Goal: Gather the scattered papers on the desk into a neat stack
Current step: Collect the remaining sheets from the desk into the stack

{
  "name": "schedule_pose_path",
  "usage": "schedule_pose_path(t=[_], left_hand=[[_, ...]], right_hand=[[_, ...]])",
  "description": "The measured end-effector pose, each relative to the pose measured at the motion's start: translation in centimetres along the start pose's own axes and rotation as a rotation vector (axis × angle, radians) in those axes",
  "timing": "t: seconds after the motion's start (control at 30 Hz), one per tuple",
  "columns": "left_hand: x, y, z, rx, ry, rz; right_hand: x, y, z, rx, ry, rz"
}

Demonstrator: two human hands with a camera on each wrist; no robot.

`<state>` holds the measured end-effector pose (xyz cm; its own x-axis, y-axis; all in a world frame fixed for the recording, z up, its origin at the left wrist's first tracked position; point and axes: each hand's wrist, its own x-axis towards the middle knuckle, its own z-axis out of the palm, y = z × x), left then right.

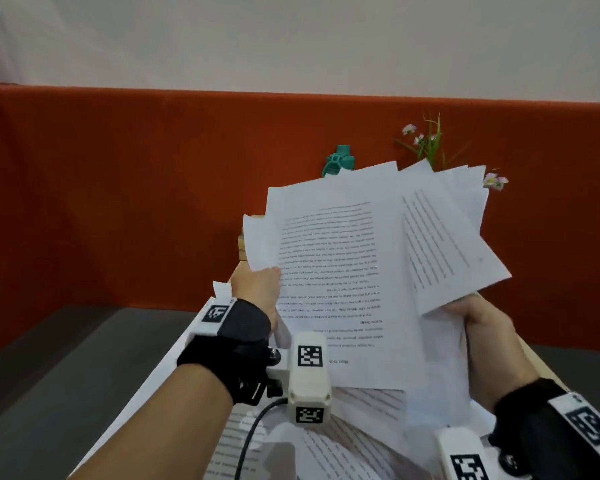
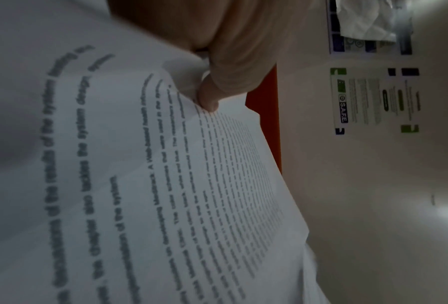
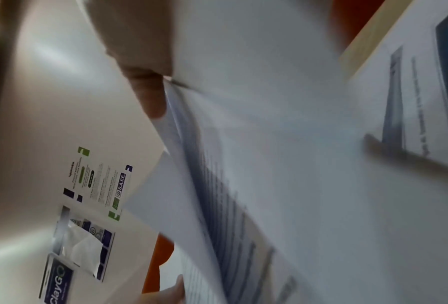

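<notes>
Nearest the head camera, loose printed sheets lie on the bench under both wrists. Above them the left hand pinches the left edge of a fanned bundle of papers, thumb on top; the right hand grips its lower right corner, fingers curled beneath. Both forearms are raised, tilting the bundle up towards the orange partition. Loosening both grips and tapping 1 edge on the bench should square it.

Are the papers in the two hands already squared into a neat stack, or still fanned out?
Still fanned out. The papers show corners and edges at different angles, held by the left hand and right hand.
</notes>
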<state>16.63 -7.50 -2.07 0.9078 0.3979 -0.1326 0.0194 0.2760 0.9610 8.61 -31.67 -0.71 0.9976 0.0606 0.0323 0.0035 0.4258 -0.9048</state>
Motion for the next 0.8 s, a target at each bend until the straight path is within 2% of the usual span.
schedule_pose_path(t=[0.1,0.2,0.27,0.33,0.47,0.6,0.67,0.8], left_hand=[[-0.4,-1.1,0.1,0.001,0.030,-0.016],[-0.1,-2.5,0.5,0.016,0.006,0.002],[-0.8,-2.5,0.8,0.052,-0.025,0.022],[-1.5,-2.0,1.0,0.110,-0.058,0.026],[-1.4,-0.6,0.4,0.179,-0.126,0.022],[-1.2,0.3,-0.4,0.155,-0.137,0.003],[-1.0,0.8,-0.7,0.125,-0.090,0.056],[0.0,3.2,-1.6,0.032,0.093,0.134]], right_hand=[[-0.1,0.6,0.1,-0.032,-0.172,-0.002],[0.7,1.5,-1.2,-0.411,-0.201,0.057],[1.3,1.8,-1.8,-0.541,-0.157,0.023],[1.4,1.7,-2.1,-0.599,-0.001,0.044],[1.9,2.1,-3.4,-0.584,0.213,0.062],[1.8,2.1,-3.0,-0.556,0.220,0.070],[2.0,2.1,-2.7,-0.495,0.210,0.058],[2.4,2.3,-3.2,-0.393,0.245,0.044]])
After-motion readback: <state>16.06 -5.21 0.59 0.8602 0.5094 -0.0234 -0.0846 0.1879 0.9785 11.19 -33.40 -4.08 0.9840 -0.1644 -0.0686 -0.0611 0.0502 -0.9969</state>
